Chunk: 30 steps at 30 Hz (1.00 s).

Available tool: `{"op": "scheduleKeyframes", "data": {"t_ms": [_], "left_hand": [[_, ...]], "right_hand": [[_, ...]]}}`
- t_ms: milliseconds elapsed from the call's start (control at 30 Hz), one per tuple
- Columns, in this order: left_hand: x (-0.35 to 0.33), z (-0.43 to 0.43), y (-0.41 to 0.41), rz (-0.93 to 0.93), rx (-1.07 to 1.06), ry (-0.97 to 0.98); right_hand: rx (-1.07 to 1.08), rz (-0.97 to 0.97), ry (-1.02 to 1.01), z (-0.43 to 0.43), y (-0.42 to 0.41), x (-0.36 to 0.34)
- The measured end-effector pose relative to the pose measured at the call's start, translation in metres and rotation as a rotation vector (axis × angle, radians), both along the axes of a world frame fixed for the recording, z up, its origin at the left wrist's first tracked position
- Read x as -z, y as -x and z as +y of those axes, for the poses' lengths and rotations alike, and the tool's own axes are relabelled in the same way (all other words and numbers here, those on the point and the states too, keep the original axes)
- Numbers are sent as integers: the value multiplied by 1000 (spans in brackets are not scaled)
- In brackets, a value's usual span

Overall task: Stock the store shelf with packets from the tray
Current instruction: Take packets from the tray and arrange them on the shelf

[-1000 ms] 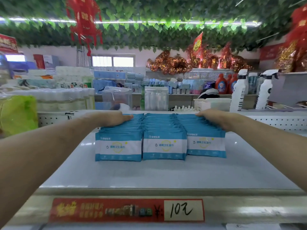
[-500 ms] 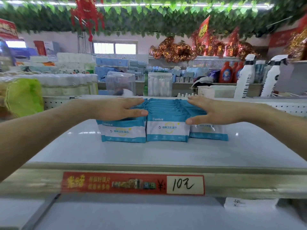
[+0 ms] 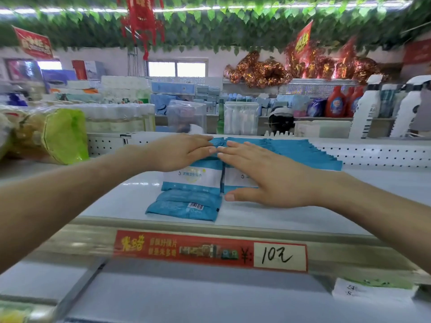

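1. As the head camera shows them, the blue-and-white wipe packets [image 3: 303,151] stand in tight rows mid-way across the white shelf [image 3: 303,220]. One fallen packet [image 3: 184,205] lies flat in front of the left row, barcode up.
2. The left hand [image 3: 179,152] and right hand [image 3: 263,173] rest flat on the row tops, fingers straight, gripping nothing, fingertips almost meeting.
3. Half a second ago the hands were further apart, and no packet lay flat.
4. A red price strip [image 3: 210,250] fronts the shelf, a perforated back panel [image 3: 373,151] stands behind it, and a leaf garland [image 3: 233,31] hangs overhead.
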State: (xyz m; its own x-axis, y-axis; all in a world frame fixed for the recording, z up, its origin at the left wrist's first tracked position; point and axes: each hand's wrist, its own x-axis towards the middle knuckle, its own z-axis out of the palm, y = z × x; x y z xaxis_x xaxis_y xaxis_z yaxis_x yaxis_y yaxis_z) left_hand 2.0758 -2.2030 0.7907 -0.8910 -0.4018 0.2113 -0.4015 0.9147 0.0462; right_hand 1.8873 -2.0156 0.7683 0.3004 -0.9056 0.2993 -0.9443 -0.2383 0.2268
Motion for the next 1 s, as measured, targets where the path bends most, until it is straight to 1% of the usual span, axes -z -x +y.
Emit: {"op": "scheduleKeyframes", "data": {"t_ms": [100, 200, 267, 433, 533, 767, 867, 1000], "left_hand": [[-4, 0, -28, -25, -5, 41], [-4, 1, -60, -58, 25, 112], [-3, 2, -78, -79, 13, 105], [7, 4, -103, -136, 41, 51], [17, 2, -109, -158, 79, 39], [29, 1, -113, -163, 143, 51], [30, 4, -113, -148, 165, 51], [32, 7, -109, -59, 158, 8]], "right_hand": [[-21, -43, 7, -4, -10, -2], [-51, -120, -76, -9, -25, -4], [-67, -125, -128, -14, -37, -4], [-70, -71, -204, -26, -63, -1], [-69, 4, -238, -31, -76, 4], [-75, 91, -152, -33, -84, 7], [-96, 67, -119, -34, -83, 4], [-111, 8, -91, -38, -77, -1]]}}
